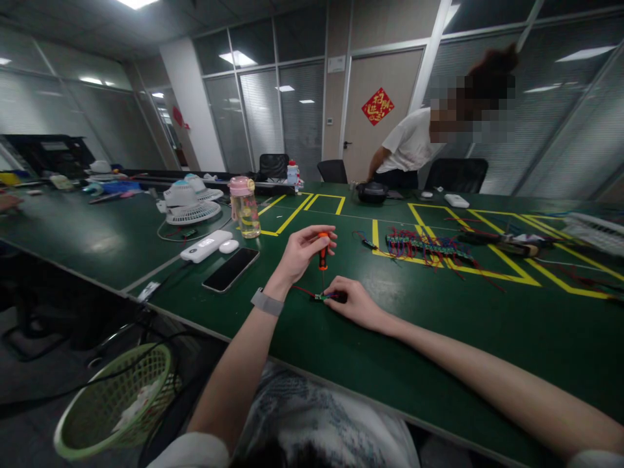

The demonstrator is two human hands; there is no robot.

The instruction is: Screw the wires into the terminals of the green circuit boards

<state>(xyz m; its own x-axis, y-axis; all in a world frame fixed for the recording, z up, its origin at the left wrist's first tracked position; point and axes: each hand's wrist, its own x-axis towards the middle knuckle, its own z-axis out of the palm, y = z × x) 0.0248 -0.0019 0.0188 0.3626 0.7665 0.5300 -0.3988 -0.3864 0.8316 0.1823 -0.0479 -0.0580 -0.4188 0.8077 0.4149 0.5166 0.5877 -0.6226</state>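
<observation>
My left hand [306, 249] is closed around the orange and black handle of a screwdriver [322, 255]. The screwdriver stands upright, and its thin shaft reaches down to a small green circuit board [319, 297] on the table. With fingertips pinched at the board's right end, my right hand [353, 300] holds it against the tabletop. A red wire [303, 290] runs out from the board's left side. Whether the tip sits in a screw is too small to tell. Farther right lies a row of similar green boards [429, 247] with red and blue wires.
A phone [231, 270], a white power bank [207, 246] and an earbud case [229, 246] lie left of my hands. Beyond them stand a pink-lidded bottle [245, 207] and white fans [192, 203]. Across the green table [273, 338] a person [407, 146] leans over a black object [372, 192].
</observation>
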